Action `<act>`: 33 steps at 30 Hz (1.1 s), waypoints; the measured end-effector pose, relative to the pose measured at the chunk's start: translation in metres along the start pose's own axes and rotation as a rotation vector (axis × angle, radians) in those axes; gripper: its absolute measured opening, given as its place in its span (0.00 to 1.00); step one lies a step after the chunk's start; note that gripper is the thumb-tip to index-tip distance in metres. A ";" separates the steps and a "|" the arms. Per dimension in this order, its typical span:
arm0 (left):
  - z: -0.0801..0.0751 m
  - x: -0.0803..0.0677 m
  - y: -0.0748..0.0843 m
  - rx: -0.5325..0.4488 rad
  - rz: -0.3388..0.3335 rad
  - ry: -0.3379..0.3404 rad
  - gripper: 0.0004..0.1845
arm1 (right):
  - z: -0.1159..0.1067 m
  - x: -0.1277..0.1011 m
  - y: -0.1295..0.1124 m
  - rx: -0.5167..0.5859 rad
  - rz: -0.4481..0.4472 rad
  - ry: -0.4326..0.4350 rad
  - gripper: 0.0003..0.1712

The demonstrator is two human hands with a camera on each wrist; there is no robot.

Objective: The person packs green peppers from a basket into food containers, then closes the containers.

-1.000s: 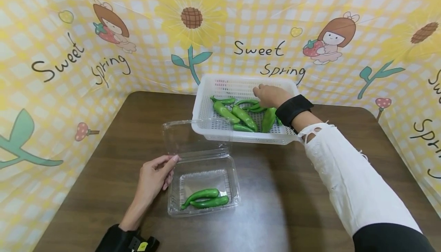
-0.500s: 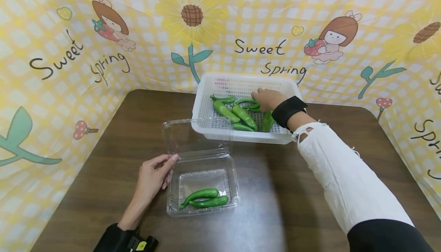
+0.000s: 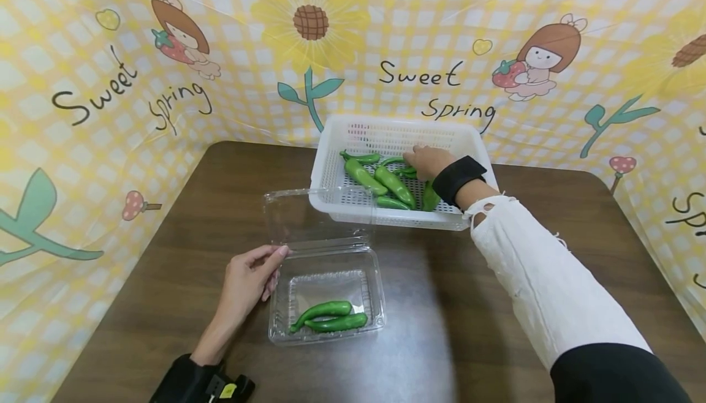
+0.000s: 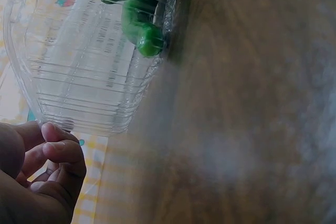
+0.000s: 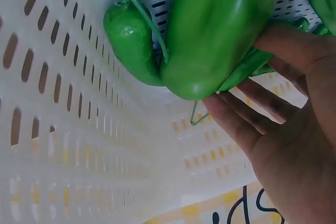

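Dark wood table (image 3: 182, 250), yellow "Sweet Spring" cloth backdrop (image 3: 110, 84) on three sides. Left hand (image 3: 245, 283) rests on the table, fingers loosely curled, fingertips touching the left rim of the clear clamshell box (image 3: 325, 299); not gripping it. Box lid stands open on the far side; two green peppers (image 3: 328, 317) lie in the tray, right of that hand. Further right and beyond, white slotted basket (image 3: 336, 146) with more loose peppers (image 3: 380, 182). Right hand (image 3: 427, 161) is inside the basket, fingers closing on a slim pepper (image 5: 247, 69) among the pile; grip looks partial, not yet lifted.
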State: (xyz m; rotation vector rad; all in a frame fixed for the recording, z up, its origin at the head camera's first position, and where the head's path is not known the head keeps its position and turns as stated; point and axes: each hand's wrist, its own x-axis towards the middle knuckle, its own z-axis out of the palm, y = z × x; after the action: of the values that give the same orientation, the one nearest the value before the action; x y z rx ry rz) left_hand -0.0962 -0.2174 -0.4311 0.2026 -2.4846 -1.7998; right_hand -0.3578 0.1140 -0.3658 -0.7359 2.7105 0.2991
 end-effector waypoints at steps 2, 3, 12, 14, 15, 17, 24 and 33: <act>0.000 0.000 0.000 0.001 0.003 0.000 0.17 | 0.002 0.001 0.000 -0.012 -0.003 0.011 0.18; 0.000 0.000 0.001 0.001 0.005 0.000 0.17 | 0.002 0.002 0.000 -0.018 -0.005 0.017 0.17; 0.000 0.000 0.000 -0.004 0.000 -0.005 0.17 | 0.006 0.002 -0.001 -0.110 -0.036 0.057 0.14; 0.000 0.000 0.000 -0.003 0.004 -0.004 0.17 | 0.007 0.002 -0.001 -0.132 -0.051 0.072 0.14; 0.000 0.000 0.000 -0.003 0.005 -0.002 0.17 | 0.008 0.003 -0.001 -0.143 -0.058 0.078 0.14; 0.000 0.000 0.000 -0.001 0.008 -0.001 0.17 | 0.010 0.004 0.000 -0.168 -0.067 0.091 0.14; 0.000 0.000 0.000 -0.001 0.011 -0.008 0.16 | 0.012 0.004 0.001 -0.219 -0.079 0.093 0.12; -0.001 -0.001 0.000 0.005 0.004 -0.004 0.17 | 0.009 0.006 -0.001 -0.268 -0.078 0.063 0.12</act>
State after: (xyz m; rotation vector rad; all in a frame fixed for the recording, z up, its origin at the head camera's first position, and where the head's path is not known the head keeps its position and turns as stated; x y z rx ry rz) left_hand -0.0954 -0.2183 -0.4308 0.1946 -2.4904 -1.7940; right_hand -0.3596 0.1129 -0.3760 -0.9359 2.7227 0.6389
